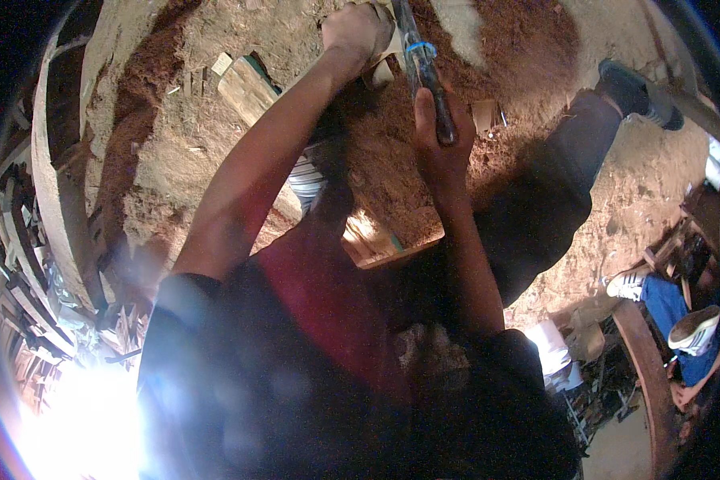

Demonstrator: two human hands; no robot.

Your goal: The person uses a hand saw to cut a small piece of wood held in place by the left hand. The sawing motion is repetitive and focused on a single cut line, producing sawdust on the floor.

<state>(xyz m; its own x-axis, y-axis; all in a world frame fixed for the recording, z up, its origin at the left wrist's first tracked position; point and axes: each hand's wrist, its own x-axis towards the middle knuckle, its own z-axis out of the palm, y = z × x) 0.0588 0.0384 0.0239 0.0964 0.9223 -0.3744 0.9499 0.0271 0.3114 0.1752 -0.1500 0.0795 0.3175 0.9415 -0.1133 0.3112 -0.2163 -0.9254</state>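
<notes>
My right hand [445, 132] is wrapped round the dark handle of a long, narrow tool [416, 64] with a blue band on it. The tool points away from me and its far end runs out of the top edge, so its exact kind does not show. Left of it, at the top of the view, my left hand [356, 34] is closed with its fingers curled down. Pale wood-like pieces [382, 74] show beside and below that hand, close to the tool. What its fingers grip is hidden.
Reddish-brown sawdust covers the ground [392, 184]. A wooden block [248, 90] lies left of my left forearm. Wood offcuts [32, 296] are heaped at the far left beside a bright glare. Lower right are a curved wooden piece [644, 376] and another person's shoes [694, 330].
</notes>
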